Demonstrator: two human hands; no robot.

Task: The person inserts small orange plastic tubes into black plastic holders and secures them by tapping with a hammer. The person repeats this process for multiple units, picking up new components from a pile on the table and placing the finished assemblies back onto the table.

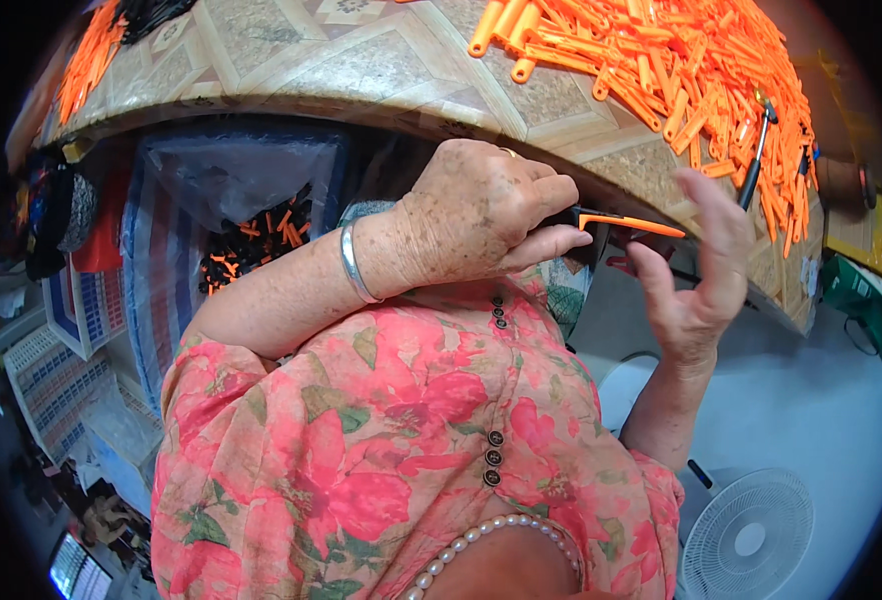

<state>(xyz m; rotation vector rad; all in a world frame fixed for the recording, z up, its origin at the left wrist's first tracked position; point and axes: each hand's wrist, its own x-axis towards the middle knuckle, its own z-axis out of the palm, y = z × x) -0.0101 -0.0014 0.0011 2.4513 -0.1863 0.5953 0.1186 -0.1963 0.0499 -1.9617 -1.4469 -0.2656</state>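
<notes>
My left hand (491, 210) is closed at the table's front edge. From its thumb and fingers sticks a slim orange plastic piece with a black part (641, 225), its tip toward the right. The end inside the fist is hidden. My right hand (701, 270) is just beyond that tip, open, its thumb and fingers apart with nothing between them. Up and right of it, a large heap of orange plastic pieces (661, 70) covers the table. A small tool with a black handle and a metal head (758, 150) leans on that heap.
The patterned table (391, 65) curves across the top. More orange pieces (91, 60) lie at its far left. Below, a plastic-lined blue crate (166, 200) holds black and orange parts (261, 240). Stacked baskets (46, 385) stand at left. A white fan (751, 538) is at lower right.
</notes>
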